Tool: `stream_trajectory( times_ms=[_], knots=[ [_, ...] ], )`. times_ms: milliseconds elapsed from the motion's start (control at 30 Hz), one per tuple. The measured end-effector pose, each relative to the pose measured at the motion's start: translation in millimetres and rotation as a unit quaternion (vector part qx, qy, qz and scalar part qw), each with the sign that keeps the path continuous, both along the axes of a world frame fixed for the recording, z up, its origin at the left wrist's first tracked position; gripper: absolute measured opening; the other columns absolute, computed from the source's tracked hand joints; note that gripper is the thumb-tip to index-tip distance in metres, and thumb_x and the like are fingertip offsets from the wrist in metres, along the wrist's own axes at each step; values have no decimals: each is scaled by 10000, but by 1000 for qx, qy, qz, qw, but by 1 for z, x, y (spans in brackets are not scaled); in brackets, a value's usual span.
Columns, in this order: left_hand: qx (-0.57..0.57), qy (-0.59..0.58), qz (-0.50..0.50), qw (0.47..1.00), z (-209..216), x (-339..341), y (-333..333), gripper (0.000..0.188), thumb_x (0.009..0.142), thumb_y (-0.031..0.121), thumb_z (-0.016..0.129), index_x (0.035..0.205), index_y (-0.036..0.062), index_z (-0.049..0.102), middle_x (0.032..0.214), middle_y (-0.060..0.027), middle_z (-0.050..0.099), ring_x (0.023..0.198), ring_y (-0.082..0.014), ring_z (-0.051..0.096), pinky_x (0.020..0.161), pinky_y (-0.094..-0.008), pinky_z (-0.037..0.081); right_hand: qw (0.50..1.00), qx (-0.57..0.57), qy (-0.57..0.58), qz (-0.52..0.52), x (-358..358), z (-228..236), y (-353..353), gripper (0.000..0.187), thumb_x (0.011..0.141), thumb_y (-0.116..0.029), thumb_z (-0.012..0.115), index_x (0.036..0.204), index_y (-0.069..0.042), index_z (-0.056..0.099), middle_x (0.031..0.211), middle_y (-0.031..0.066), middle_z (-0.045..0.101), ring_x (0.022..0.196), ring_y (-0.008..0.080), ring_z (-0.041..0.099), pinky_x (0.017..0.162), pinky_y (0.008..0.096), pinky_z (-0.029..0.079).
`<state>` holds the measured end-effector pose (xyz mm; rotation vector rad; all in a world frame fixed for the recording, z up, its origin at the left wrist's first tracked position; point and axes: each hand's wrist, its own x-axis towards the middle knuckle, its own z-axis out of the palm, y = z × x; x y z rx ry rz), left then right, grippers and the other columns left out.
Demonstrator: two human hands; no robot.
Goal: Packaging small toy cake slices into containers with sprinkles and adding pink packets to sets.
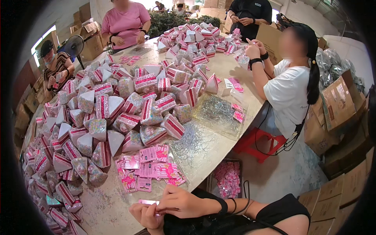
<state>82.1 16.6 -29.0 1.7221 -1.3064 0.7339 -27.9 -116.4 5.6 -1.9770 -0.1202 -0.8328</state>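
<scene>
Close to the table's near edge, my left hand (146, 216) pinches a small pink card (148, 201). My right hand (181, 201) is closed against it, fingertips on the card's right end. Whether a thin wire is also between the fingers is too small to tell. Just beyond my hands lies a stack of pink printed hang tags (153, 169) on a clear plastic sheet. Loose silver wire ties (192, 143) are spread beside the tags. A big heap of glittery pink and white cake-slice ornaments (98, 131) covers the table's left and middle.
A shallow tray (204, 122) holds more wire ties. Below the table edge, a bin (227, 178) contains pink tags. A red stool (260, 145) stands beside a co-worker in white (288, 80). Other people work around the table (239, 74). Cardboard boxes (333, 196) line the right side.
</scene>
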Motion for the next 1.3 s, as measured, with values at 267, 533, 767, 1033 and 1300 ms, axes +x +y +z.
stream_trajectory(
  times_ms=[267, 533, 767, 1033, 1300],
  knots=[
    [25, 31, 20, 999, 23, -14, 3, 152, 785, 179, 727, 821, 89, 610, 737, -33, 534, 732, -260, 532, 710, -414, 427, 1000, -21, -5, -5, -10, 3, 12, 197, 793, -74, 760, 969, -57, 673, 877, 48, 613, 796, 260, 526, 714, 357, 448],
    [210, 109, -69, 969, 75, -47, 21, 246, 753, 194, 703, 957, 57, 699, 806, -111, 651, 695, -323, 572, 688, -427, 440, 990, 74, 15, 117, -40, 20, 12, 125, 839, -104, 718, 947, -80, 660, 844, 41, 603, 808, 248, 502, 754, 362, 398],
    [306, 182, -57, 933, 55, -73, 20, 269, 780, 214, 746, 995, 77, 661, 802, -92, 622, 706, -311, 574, 671, -422, 425, 869, 382, 256, 182, -66, -4, 12, 130, 912, -122, 695, 977, -13, 670, 851, 20, 646, 764, 95, 528, 689, 247, 429],
    [358, 209, -76, 907, 36, -88, 15, 425, 787, 249, 741, 1150, 69, 615, 889, -101, 635, 784, -311, 590, 699, -421, 429, 740, 546, 325, 223, -84, -36, 3, 148, 938, -72, 652, 1052, 22, 645, 1016, 81, 701, 976, 116, 659, 876, 240, 511],
    [351, 248, -138, 893, 31, -85, 9, 636, 760, 171, 775, 1327, 34, 521, 940, -152, 603, 861, -331, 591, 731, -418, 449, 694, 588, 339, 240, -87, -58, -3, 233, 970, -126, 623, 1153, 18, 619, 1100, 92, 689, 1051, 133, 637, 933, 264, 489]
  ],
)
